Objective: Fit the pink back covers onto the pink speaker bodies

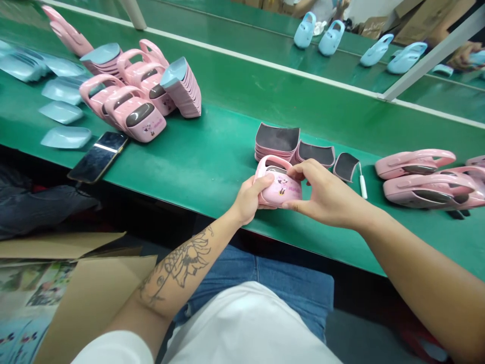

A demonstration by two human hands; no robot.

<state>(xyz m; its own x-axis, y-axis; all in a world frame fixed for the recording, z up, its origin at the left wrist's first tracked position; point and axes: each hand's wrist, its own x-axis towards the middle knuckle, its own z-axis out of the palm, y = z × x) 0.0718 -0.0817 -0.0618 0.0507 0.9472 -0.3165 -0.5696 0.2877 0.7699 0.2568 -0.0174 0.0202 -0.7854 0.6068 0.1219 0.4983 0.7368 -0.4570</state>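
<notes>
Both my hands hold a pink plastic handled case with a printed cartoon figure, just above the green bench. My left hand is wrapped round its left side, the thumb on the front near the handle. On the right end, my right hand grips with thumb and fingers. Right behind the case stand a stack of curved pink panels with dark faces, a second lower stack and a further dark-faced panel. A small white-handled tool lies to the right of them.
Several pink cases stand at left beside stacked panels and pale blue curved pieces. A phone lies near the front edge. More pink cases lie at right. Blue cases stand beyond the white rail; an open carton is below.
</notes>
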